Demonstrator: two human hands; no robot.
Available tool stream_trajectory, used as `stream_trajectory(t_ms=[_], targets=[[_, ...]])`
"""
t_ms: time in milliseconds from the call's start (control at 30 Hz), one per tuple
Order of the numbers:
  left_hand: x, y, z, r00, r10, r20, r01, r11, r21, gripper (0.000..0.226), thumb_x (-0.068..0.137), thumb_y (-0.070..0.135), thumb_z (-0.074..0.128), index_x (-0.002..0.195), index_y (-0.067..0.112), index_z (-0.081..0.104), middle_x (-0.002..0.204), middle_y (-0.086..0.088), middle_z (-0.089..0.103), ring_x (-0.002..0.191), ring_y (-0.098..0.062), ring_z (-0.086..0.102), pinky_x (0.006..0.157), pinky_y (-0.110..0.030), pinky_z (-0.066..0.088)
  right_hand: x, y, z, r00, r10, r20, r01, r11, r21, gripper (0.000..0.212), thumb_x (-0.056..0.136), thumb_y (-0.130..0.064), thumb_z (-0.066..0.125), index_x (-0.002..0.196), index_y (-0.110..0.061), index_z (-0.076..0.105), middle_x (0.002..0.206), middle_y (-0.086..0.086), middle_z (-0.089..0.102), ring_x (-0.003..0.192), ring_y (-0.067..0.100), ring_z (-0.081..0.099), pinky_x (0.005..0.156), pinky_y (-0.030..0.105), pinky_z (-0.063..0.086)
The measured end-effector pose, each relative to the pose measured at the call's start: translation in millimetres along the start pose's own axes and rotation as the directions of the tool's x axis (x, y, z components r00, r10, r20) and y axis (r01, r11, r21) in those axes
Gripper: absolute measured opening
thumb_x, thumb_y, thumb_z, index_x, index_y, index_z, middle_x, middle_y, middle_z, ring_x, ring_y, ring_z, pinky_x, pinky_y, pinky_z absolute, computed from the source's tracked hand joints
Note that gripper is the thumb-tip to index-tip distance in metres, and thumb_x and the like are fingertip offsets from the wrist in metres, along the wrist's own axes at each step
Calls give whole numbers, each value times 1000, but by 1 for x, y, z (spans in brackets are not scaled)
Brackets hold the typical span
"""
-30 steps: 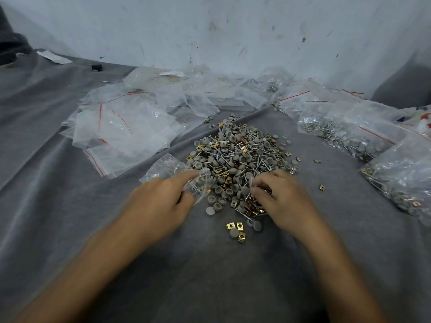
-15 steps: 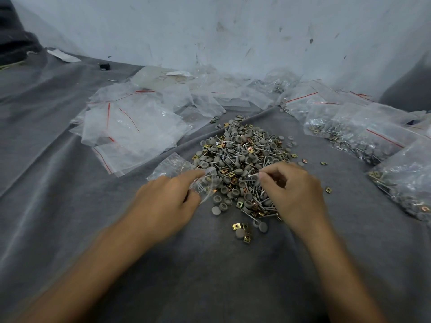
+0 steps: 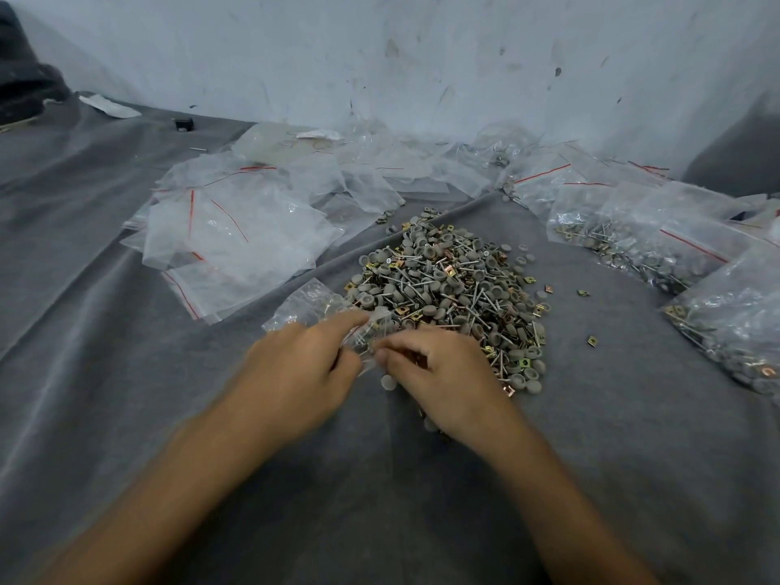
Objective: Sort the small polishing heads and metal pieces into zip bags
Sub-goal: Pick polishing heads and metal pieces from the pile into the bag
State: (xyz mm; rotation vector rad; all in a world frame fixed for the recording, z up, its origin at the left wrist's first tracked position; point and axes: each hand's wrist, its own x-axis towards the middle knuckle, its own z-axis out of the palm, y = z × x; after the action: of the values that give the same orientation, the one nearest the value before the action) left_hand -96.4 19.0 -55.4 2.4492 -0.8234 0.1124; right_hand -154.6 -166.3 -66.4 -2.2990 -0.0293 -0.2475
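Grey cloth (image 3: 612,437) at mid-frame bears the parts pile (image 3: 447,289), where the left hand (image 3: 295,373) pinches a zip bag (image 3: 304,308) and the right hand (image 3: 443,377) curls at its mouth, grip unclear.

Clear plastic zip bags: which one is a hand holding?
The small clear plastic zip bag at the left edge of the grey-and-brass parts pile: the left hand pinches it; others lie untouched.

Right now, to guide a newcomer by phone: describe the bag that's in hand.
Find the central pile of grey heads and metal pieces. At its near left edge lies a small bag, pinched by the left hand. Unlike the flat empty bags behind and full bags at right, it alone is held.
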Motion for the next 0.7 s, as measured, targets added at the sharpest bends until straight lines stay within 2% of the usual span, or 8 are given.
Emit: stream_trajectory(t_ms=[67, 133, 233, 300, 400, 500, 600, 700], targets=[[0, -1, -1, 1000, -5, -5, 5, 1000, 3, 48, 98, 31, 45, 144, 41, 49, 60, 7, 44, 78, -23, 61, 64, -34, 40, 0, 2, -5, 998, -3, -62, 4, 1000, 13, 17, 96, -31, 67, 111, -32, 76, 89, -16, 71, 69, -4, 66, 60, 11, 49], [-1, -1, -2, 1000, -9, -11, 9, 1000, 9, 48, 97, 31, 45, 144, 41, 50, 58, 10, 44, 79, -22, 61, 64, -34, 39, 2, 7, -14, 985, 24, -171, -23, 1000, 5, 11, 93, -30, 71, 103, -34, 75, 83, -16, 70, 76, -2, 65, 64, 11, 47], [0, -1, -2, 1000, -4, -19, 4, 1000, 15, 48, 97, 29, 45, 144, 40, 51, 53, 12, 46, 65, -14, 47, 62, -33, 34, 4, 19, -32, 964, 49, -261, -79, 991, -106, 9, 93, -29, 71, 99, -35, 73, 86, -17, 66, 78, -3, 61, 66, 17, 44], [0, -3, -4, 1000, -11, -19, 11, 1000, -4, 46, 98, 30, 46, 142, 40, 53, 53, 11, 50, 64, -12, 47, 63, -33, 37, 3, 26, -39, 963, 51, -264, -98, 981, -166, 12, 94, -27, 70, 103, -34, 73, 94, -18, 64, 88, -4, 59, 73, 22, 44], [2, -8, -12, 998, -56, 36, 61, 983, -172, 39, 104, 43, 38, 139, 40, 56, 64, 13, 66, 76, -2, 62, 81, -33, 50, 2, 30, -43, 967, 53, -251, -103, 976, -193, 13, 94, -27, 69, 106, -32, 74, 98, -17, 64, 95, 0, 58, 77, 24, 42], [5, -16, -24, 996, -94, 13, 94, 954, -285, 33, 106, 44, 35, 123, 39, 63, 70, 15, 71, 72, 5, 63, 74, -29, 46, 2, 29, -44, 971, 45, -234, -101, 966, -236, 14, 95, -27, 67, 107, -33, 73, 99, -15, 63, 99, 7, 57, 81, 28, 42], [9, -30, -35, 984, -172, -45, 166, 979, -116, 21, 101, 27, 47, 101, 39, 64, 71, 15, 70, 76, -1, 64, 76, -32, 49, 1, 30, -44, 978, 75, -196, -137, 935, -327, 19, 97, -27, 64, 113, -32, 72, 104, -10, 61, 107, 15, 52, 85, 29, 36], [9, -40, -39, 976, -216, 18, 214, 972, 95, 22, 99, 22, 53, 97, 40, 64, 87, 12, 69, 92, -21, 65, 80, -35, 48, 1, 30, -43, 978, 123, -168, -183, 896, -404, 23, 100, -29, 60, 121, -32, 69, 110, -8, 57, 112, 17, 46, 86, 29, 31]])
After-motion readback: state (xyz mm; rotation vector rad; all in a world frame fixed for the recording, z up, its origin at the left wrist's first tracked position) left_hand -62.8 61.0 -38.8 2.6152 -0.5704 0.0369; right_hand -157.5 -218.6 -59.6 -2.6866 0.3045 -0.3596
